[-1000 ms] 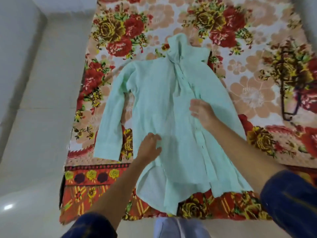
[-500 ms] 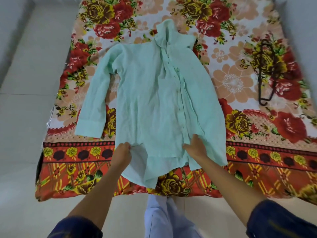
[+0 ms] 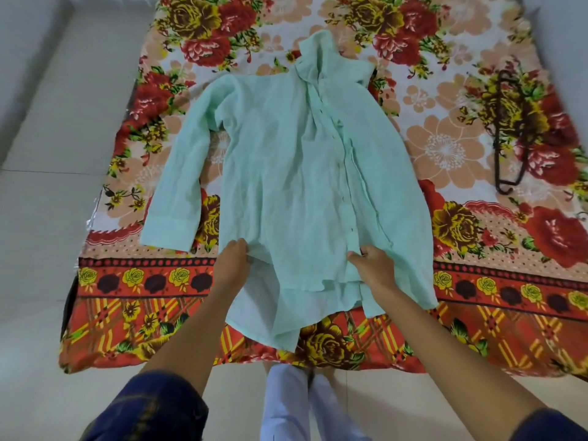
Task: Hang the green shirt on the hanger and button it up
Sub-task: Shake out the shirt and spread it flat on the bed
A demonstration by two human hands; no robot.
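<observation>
The pale green shirt (image 3: pixel 286 173) lies flat and front up on the floral bedsheet (image 3: pixel 445 154), collar away from me, one sleeve stretched out to the left. Its button placket runs down the right of the middle. My left hand (image 3: pixel 232 265) pinches the lower left front of the shirt. At the lower end of the placket my right hand (image 3: pixel 375 265) grips the cloth. The dark hanger (image 3: pixel 509 132) lies on the sheet well to the right of the shirt, apart from both hands.
The sheet covers a low bed whose front edge (image 3: pixel 222 354) is just before my legs (image 3: pixel 296 405). Pale tiled floor (image 3: pixel 54 154) runs along the left side. A light wall (image 3: pixel 566 23) stands at the far right.
Both hands slid from the middle of the shirt down to its lower hem area and took hold there. The shirt front lies smoother.
</observation>
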